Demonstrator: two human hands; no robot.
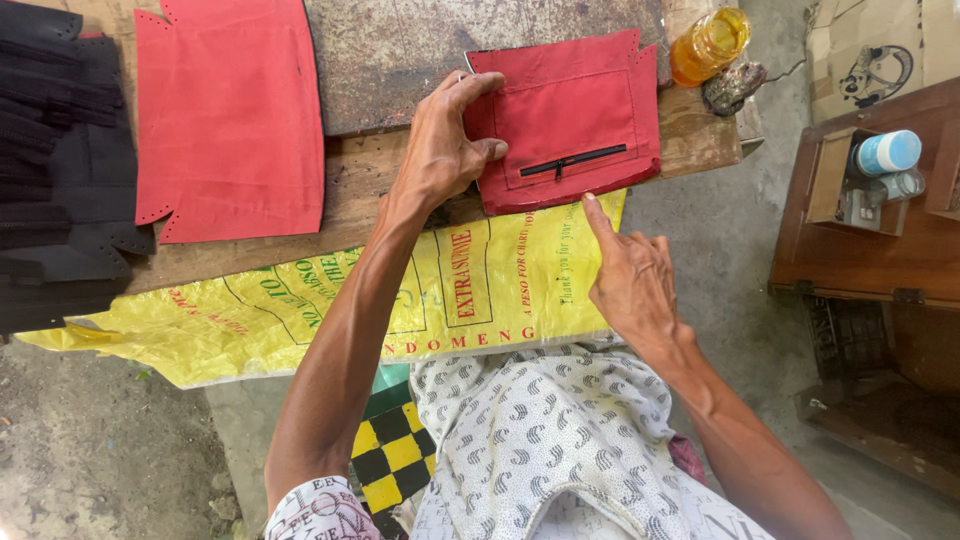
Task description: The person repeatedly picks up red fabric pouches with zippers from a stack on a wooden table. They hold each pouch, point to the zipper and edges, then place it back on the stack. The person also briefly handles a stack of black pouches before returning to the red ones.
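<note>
— Patterned cloth (540, 430) over the lap sits closest to the head camera, with a yellow-and-black checked piece (392, 455) just beside it. What are the hands on?

— Only 1 view, so all of this comes from it. Left hand (440, 150) lies flat on the left edge of the red pocket panel (575, 120), fingers (478, 88) spread fairly wide, thumb pressing the edge, nothing gripped. Right hand (630, 275) is just below the panel's lower edge, index finger (600, 218) stretched out so its tip touches or nearly touches that folded edge; the other fingers are loosely curled and hold nothing.

— Where does the panel lie?

— On the table (360, 185), partly over a grey slab (420, 50), its bottom edge overlapping a yellow plastic bag (300, 310) that hangs off the front.

— How would it handle?

— I judge it light and limp but with some body, like coated fabric or thin leather; it lies flat and its lower edge rolls softly. Not fragile, probably not slippery. Best taken by an edge or corner, away from the black zipper (572, 160).

— Anything else nearby?

— Another flat red piece (230, 115) to the left, black pieces (60, 150) beyond it, and an amber bottle (710, 42) near the table's right corner.
</note>
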